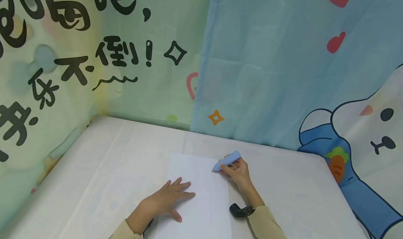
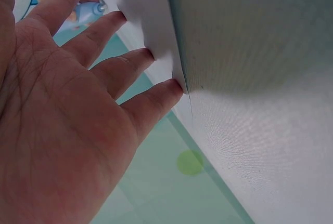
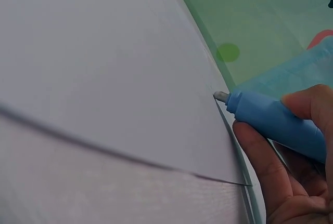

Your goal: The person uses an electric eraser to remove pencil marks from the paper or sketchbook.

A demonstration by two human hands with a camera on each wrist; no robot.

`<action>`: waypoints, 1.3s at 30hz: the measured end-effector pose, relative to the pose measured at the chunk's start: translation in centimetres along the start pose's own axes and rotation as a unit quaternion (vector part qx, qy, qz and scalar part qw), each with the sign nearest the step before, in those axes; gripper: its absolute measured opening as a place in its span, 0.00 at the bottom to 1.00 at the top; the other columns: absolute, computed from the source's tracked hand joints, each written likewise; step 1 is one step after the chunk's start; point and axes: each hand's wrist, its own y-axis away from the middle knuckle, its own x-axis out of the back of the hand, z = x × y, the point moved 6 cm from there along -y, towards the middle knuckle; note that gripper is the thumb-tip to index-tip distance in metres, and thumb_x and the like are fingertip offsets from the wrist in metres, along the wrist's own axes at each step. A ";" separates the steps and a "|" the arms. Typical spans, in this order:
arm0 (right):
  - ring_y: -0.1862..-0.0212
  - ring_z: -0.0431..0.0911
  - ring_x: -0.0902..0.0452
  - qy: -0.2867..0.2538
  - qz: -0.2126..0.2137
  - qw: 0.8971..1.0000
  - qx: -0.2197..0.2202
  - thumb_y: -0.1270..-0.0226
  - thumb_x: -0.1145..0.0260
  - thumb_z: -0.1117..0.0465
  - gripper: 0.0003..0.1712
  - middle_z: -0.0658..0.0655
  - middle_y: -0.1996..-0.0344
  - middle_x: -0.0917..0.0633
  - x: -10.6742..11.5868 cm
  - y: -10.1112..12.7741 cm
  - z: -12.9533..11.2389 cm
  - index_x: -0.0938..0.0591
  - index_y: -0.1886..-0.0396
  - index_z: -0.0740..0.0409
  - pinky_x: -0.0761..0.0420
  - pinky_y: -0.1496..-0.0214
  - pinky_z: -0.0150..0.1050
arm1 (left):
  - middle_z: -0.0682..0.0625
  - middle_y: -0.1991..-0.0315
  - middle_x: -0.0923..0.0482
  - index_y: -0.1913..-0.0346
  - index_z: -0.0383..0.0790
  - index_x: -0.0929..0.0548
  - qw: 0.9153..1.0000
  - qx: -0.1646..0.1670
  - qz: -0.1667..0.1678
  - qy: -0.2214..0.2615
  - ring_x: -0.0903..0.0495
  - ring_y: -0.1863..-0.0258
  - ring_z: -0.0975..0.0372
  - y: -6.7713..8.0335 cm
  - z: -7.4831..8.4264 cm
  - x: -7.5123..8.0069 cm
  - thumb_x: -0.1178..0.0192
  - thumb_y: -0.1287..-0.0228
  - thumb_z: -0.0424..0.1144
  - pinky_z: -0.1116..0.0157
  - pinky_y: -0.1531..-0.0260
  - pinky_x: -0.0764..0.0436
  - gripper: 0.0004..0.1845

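- The left hand [image 1: 167, 200] lies flat with straight, spread fingers [image 2: 151, 104] pressing on the sheet of white paper [image 1: 201, 193]; it holds nothing. Keeping that even downward pressure should stop the sheet from sliding.
- Just beyond and to the right of it, the right hand [image 1: 237, 172] curls thumb and fingers round a light blue pen-like tool [image 1: 227, 160], whose grey tip [image 3: 220, 96] sits at the paper's far right edge.
- A low angle and light, steady pressure would likely keep the tip from snagging that edge.
- Farther off, past both hands, the white tabletop [image 1: 126, 144] meets a cartoon-printed cloth backdrop [image 1: 252, 74].
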 end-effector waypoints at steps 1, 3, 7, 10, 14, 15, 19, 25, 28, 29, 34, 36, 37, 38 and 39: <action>0.61 0.42 0.14 0.002 0.001 1.000 0.000 0.44 0.35 0.80 0.26 0.67 0.55 0.17 0.0 0.0 0.0 0.31 0.45 0.77 0.14 0.60 0.38 | 0.42 0.27 0.38 0.33 0.45 0.26 1.000 0.000 0.000 -0.001 0.48 0.26 0.43 0.0 0.0 0.0 0.25 0.57 0.44 0.40 0.31 0.45 0.42; 0.61 0.41 0.14 0.007 0.004 1.000 0.000 0.43 0.34 0.79 0.26 0.66 0.55 0.18 0.0 -0.1 0.0 0.31 0.45 0.76 0.14 0.60 0.37 | 0.42 0.27 0.38 0.33 0.45 0.26 1.000 0.000 0.000 -0.001 0.48 0.26 0.43 0.0 0.0 0.1 0.25 0.57 0.45 0.40 0.31 0.45 0.42; 0.62 0.40 0.15 0.006 0.010 1.000 0.000 0.43 0.32 0.76 0.27 0.61 0.58 0.17 0.1 -0.3 0.0 0.31 0.46 0.75 0.14 0.60 0.36 | 0.41 0.27 0.39 0.33 0.44 0.26 1.000 -0.001 0.001 0.006 0.48 0.26 0.42 0.0 0.1 0.2 0.25 0.57 0.44 0.39 0.31 0.46 0.42; 0.62 0.40 0.15 -0.001 0.010 1.000 0.003 0.44 0.31 0.76 0.27 0.58 0.59 0.18 0.1 -0.4 0.0 0.31 0.46 0.75 0.14 0.60 0.36 | 0.41 0.27 0.39 0.33 0.44 0.26 1.000 -0.001 0.001 0.008 0.48 0.26 0.42 0.0 0.1 0.2 0.26 0.57 0.44 0.39 0.31 0.46 0.42; 0.62 0.41 0.15 -0.005 0.007 1.000 0.003 0.44 0.34 0.79 0.26 0.61 0.58 0.17 0.0 -0.4 -0.1 0.31 0.46 0.76 0.14 0.60 0.37 | 0.42 0.27 0.39 0.33 0.45 0.26 1.000 0.003 -0.003 0.002 0.48 0.26 0.43 0.0 0.1 0.2 0.26 0.57 0.44 0.40 0.31 0.45 0.42; 0.62 0.40 0.15 -0.003 0.005 1.000 0.003 0.44 0.35 0.80 0.26 0.63 0.57 0.17 0.0 -0.4 -0.1 0.32 0.46 0.77 0.14 0.60 0.37 | 0.42 0.27 0.38 0.33 0.45 0.26 1.000 0.004 -0.003 0.000 0.48 0.26 0.43 0.0 0.1 0.2 0.25 0.57 0.45 0.40 0.31 0.45 0.42; 0.63 0.37 0.15 0.004 0.000 1.000 0.003 0.44 0.37 0.81 0.26 0.71 0.53 0.18 -0.1 -0.4 -0.2 0.32 0.45 0.77 0.14 0.61 0.37 | 0.42 0.27 0.38 0.33 0.45 0.26 1.000 0.005 -0.001 0.002 0.48 0.26 0.43 0.0 0.0 0.2 0.25 0.57 0.45 0.40 0.31 0.46 0.42; 0.62 0.40 0.14 0.009 0.007 1.000 0.005 0.44 0.33 0.78 0.26 0.70 0.53 0.17 0.0 -0.5 0.0 0.31 0.46 0.75 0.14 0.60 0.37 | 0.41 0.27 0.38 0.33 0.44 0.26 1.000 -0.002 0.004 0.007 0.48 0.26 0.41 0.1 0.0 0.2 0.25 0.58 0.45 0.38 0.32 0.46 0.42; 0.62 0.40 0.14 0.006 0.012 1.000 0.007 0.44 0.32 0.78 0.26 0.66 0.55 0.16 0.1 -0.5 0.1 0.31 0.46 0.75 0.14 0.60 0.37 | 0.41 0.27 0.38 0.33 0.45 0.26 1.000 0.002 0.001 0.003 0.48 0.26 0.42 0.0 0.0 0.1 0.25 0.58 0.45 0.39 0.32 0.45 0.42; 0.62 0.40 0.14 0.002 0.011 1.000 0.009 0.44 0.33 0.78 0.26 0.65 0.56 0.16 0.1 -0.6 0.1 0.31 0.46 0.75 0.14 0.60 0.37 | 0.42 0.27 0.38 0.33 0.45 0.26 1.000 0.004 -0.001 0.001 0.48 0.26 0.42 0.0 0.1 0.1 0.25 0.57 0.45 0.39 0.31 0.45 0.42; 0.62 0.38 0.15 -0.018 0.007 1.000 0.021 0.44 0.37 0.82 0.24 0.66 0.56 0.17 0.1 -0.7 0.1 0.32 0.48 0.76 0.14 0.59 0.37 | 0.43 0.27 0.38 0.33 0.47 0.26 1.000 0.012 -0.009 -0.008 0.47 0.26 0.43 -0.2 0.2 0.1 0.25 0.57 0.45 0.41 0.31 0.45 0.42; 0.62 0.38 0.15 -0.021 0.008 1.000 0.021 0.44 0.37 0.82 0.24 0.67 0.55 0.17 0.1 -0.8 0.1 0.33 0.48 0.75 0.14 0.58 0.38 | 0.43 0.27 0.38 0.33 0.47 0.26 1.000 0.012 -0.009 -0.008 0.47 0.26 0.43 -0.1 0.2 0.1 0.25 0.57 0.45 0.41 0.31 0.45 0.42; 0.62 0.38 0.15 -0.021 0.008 1.000 0.022 0.44 0.37 0.82 0.24 0.68 0.54 0.17 0.1 -0.8 0.1 0.33 0.48 0.75 0.14 0.58 0.38 | 0.43 0.27 0.38 0.33 0.47 0.26 1.000 0.012 -0.009 -0.008 0.47 0.26 0.43 -0.1 0.2 0.2 0.25 0.57 0.45 0.41 0.31 0.45 0.42; 0.62 0.38 0.15 -0.022 0.008 1.000 0.021 0.44 0.37 0.82 0.24 0.68 0.54 0.17 0.1 -0.8 0.1 0.33 0.48 0.75 0.14 0.58 0.38 | 0.43 0.27 0.38 0.33 0.47 0.26 1.000 0.012 -0.008 -0.008 0.47 0.26 0.43 -0.1 0.2 0.2 0.25 0.57 0.45 0.41 0.31 0.44 0.42; 0.62 0.38 0.15 -0.022 0.007 1.000 0.021 0.44 0.37 0.82 0.24 0.69 0.53 0.17 0.0 -0.9 0.0 0.33 0.48 0.75 0.14 0.58 0.38 | 0.43 0.27 0.38 0.33 0.47 0.26 1.000 0.012 -0.008 -0.007 0.47 0.26 0.43 -0.1 0.2 0.2 0.25 0.57 0.45 0.41 0.31 0.45 0.42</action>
